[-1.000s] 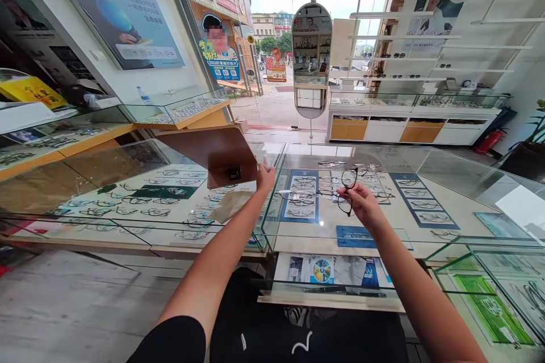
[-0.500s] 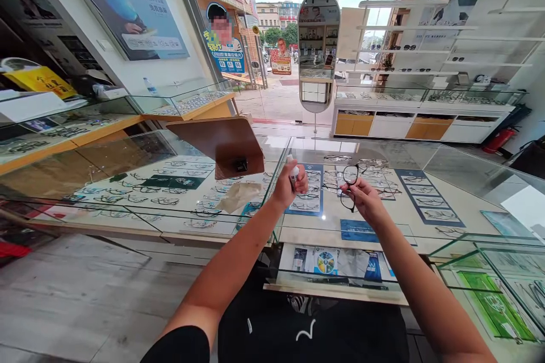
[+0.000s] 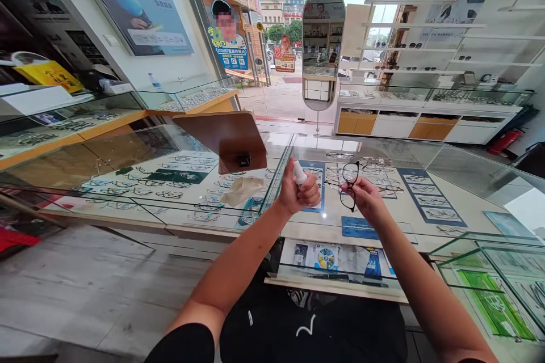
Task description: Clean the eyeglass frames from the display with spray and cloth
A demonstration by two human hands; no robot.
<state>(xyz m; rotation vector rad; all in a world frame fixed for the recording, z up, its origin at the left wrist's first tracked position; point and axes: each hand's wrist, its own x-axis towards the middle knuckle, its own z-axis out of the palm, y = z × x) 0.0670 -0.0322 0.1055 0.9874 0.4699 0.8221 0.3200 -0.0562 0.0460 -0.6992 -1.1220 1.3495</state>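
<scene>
My left hand [image 3: 294,188] is closed around a small white-topped spray bottle [image 3: 300,173], whose lower part is hidden by the fingers. To its right, my right hand [image 3: 367,195] pinches a pair of dark-rimmed eyeglasses [image 3: 349,173]. The glasses are turned on end, one round lens above the other, with the fingers near the bridge. Both hands are raised over the glass display counter [image 3: 306,231], a short gap apart.
Many spectacle frames lie inside the counter. A brown folded stand mirror or panel [image 3: 238,139] and a beige cloth [image 3: 242,190] are to the left. A glass case [image 3: 502,272] stands at the right front. An oval mirror [image 3: 323,48] hangs ahead.
My left hand has turned and shifted slightly right with the spray bottle, so its white top now tilts up toward the left. The right hand holds the eyeglasses nearly still.
</scene>
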